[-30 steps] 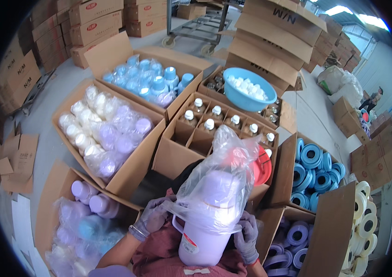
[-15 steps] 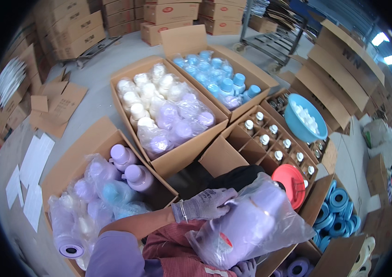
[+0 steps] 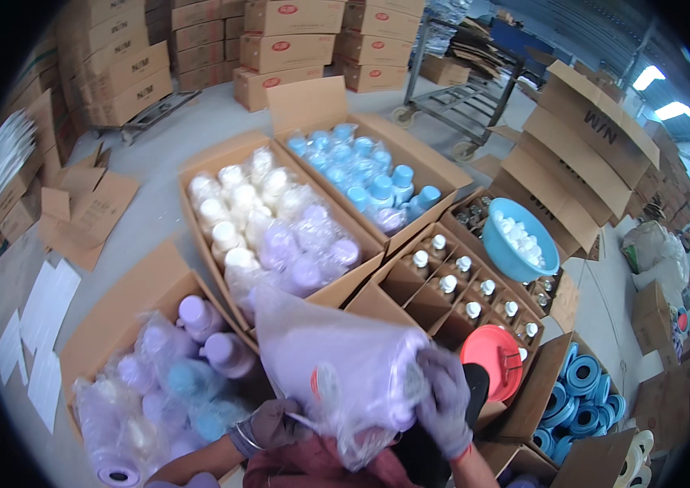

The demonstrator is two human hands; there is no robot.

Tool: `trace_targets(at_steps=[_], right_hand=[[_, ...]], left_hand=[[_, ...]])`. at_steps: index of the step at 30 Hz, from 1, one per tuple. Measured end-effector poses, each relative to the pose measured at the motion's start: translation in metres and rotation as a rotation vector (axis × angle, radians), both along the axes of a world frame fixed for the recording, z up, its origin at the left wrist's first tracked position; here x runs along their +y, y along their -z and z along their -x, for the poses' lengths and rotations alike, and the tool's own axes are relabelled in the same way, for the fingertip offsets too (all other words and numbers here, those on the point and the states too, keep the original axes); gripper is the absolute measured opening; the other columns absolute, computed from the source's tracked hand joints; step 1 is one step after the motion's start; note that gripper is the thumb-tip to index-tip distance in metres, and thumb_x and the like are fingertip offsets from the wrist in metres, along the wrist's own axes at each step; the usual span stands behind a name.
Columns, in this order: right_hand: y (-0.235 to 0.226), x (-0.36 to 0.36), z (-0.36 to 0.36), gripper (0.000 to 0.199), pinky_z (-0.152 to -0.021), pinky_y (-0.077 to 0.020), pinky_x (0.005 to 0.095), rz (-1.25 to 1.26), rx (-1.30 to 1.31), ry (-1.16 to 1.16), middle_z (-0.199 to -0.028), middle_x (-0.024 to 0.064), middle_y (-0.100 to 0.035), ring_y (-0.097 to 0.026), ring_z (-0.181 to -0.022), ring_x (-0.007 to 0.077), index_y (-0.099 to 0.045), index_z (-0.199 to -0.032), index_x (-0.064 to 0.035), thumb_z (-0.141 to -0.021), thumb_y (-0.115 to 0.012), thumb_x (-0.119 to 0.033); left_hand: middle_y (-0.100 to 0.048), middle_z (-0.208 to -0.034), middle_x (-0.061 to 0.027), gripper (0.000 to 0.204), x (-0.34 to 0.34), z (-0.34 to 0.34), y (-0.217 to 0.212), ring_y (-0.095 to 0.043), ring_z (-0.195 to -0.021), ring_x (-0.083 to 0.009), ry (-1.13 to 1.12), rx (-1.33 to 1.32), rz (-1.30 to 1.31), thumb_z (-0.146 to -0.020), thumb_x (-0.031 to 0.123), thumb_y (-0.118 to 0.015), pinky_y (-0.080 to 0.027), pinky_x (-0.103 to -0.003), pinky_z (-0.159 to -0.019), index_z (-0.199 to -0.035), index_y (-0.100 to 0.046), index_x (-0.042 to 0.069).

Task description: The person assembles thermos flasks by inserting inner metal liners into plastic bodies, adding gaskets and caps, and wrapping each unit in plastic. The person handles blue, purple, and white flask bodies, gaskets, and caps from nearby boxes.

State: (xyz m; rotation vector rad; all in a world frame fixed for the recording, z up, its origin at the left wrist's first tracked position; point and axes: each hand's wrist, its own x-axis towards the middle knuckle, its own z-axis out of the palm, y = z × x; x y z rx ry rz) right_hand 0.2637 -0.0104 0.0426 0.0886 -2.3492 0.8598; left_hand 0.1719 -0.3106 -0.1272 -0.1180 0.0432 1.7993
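Note:
A lavender flask (image 3: pixel 361 378) in a clear plastic bag (image 3: pixel 292 333) lies sideways in front of me, above my lap. A red-and-white sticker (image 3: pixel 324 384) shows on its side. My right hand (image 3: pixel 446 398), in a grey-lavender glove, is closed round the flask's right end. My left hand (image 3: pixel 272 424), also gloved, has its fingers curled on the bag's lower left edge. The loose part of the bag stretches up and left. To the left, an open carton (image 3: pixel 117 313) holds lavender, white and blue flasks, several of them bagged.
Beyond stand a carton (image 3: pixel 276 321) of white and lavender flasks and a carton (image 3: pixel 442 175) of blue ones. At right are a divided box (image 3: pixel 410 305) of white-capped bottles, a red lid-like dish (image 3: pixel 483 346), a blue basin (image 3: pixel 495 244) of white caps and a box of blue rings (image 3: pixel 582 374).
The flask has turned and shifted left, its loose bag now pointing up-left. My right hand has come up onto its right end. My left hand has moved down and left.

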Motion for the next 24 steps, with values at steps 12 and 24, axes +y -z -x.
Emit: trace_targets(at_steps=[12, 24], right_hand=[[0.100, 0.261, 0.208, 0.037, -0.094, -0.0492, 0.0423, 0.131, -0.388, 0.227, -0.119, 0.0204, -0.060, -0.061, -0.108, 0.0346, -0.060, -0.125, -0.0008, -0.093, -0.062, -0.020], [0.133, 0.394, 0.376, 0.038, -0.093, -0.0488, 0.0446, -0.152, -0.109, 0.216, -0.115, 0.0214, -0.060, -0.059, -0.107, 0.0402, -0.057, -0.123, -0.0017, -0.088, -0.063, -0.013]], left_hand=[[-0.061, -0.114, -0.0158, 0.029, 0.338, 0.390, -0.046, -0.067, -0.103, -0.0364, -0.667, 0.905, 0.433, -0.088, 0.002, -0.052, -0.062, -0.053, -0.085, -0.116, -0.055, -0.005], [-0.064, -0.124, -0.0232, 0.048, 0.473, 0.503, 0.078, -0.062, -0.115, -0.0378, 0.339, 2.246, 0.990, -0.088, 0.023, -0.059, -0.045, -0.040, -0.102, -0.128, -0.056, -0.002]])
